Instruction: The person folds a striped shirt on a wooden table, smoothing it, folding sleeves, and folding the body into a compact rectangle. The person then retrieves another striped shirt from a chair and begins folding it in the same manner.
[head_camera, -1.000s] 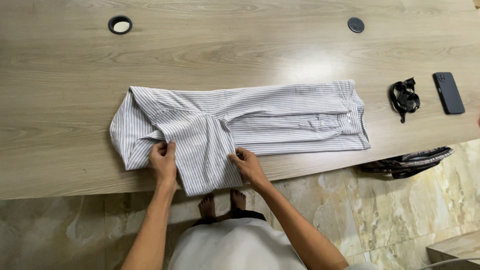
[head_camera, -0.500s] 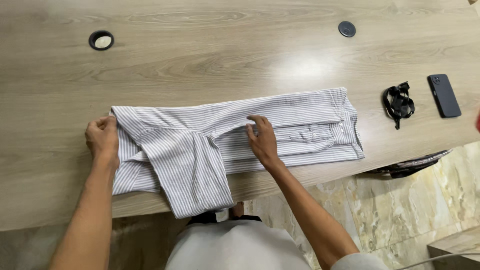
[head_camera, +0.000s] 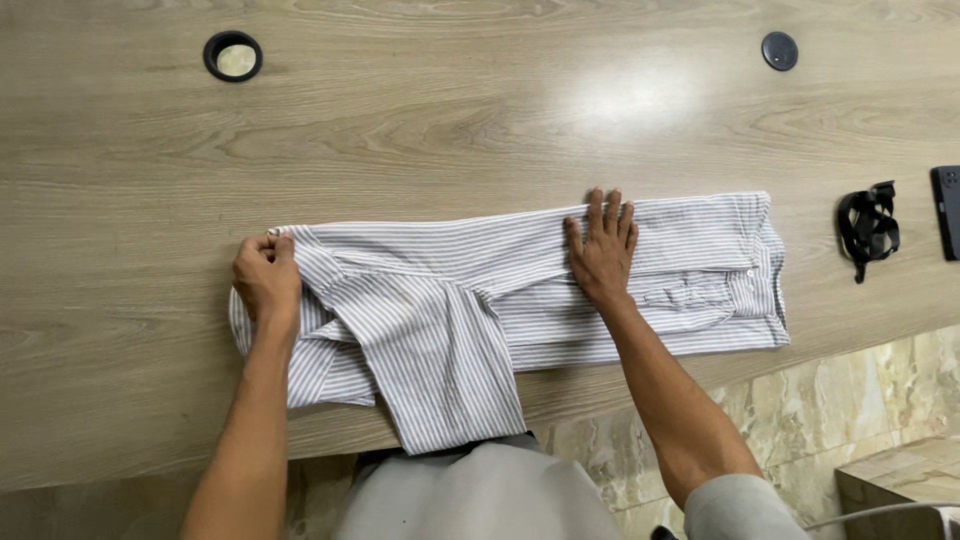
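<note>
Now centered on wooden table (head_camera: 480, 120): folded striped shirt (head_camera: 500, 290), sleeve hanging off near edge at 6 o'clock. Left hand (head_camera: 266, 280) pinching shirt's 9 o'clock end, fingers closed on fabric. Right hand (head_camera: 602, 250) pressed flat, fingers spread, on shirt middle. Black strap (head_camera: 866, 225) at 3 o'clock.

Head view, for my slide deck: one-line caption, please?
Left hand grips striped shirt end, right hand flat on it, wooden table.

1. Bright, even overhead light filled the scene.
2. A white glare patch sat on the wooden table (head_camera: 640, 95).
3. Shadows stayed soft and faint.
4. Focus held sharp; the edges bowed slightly.
</note>
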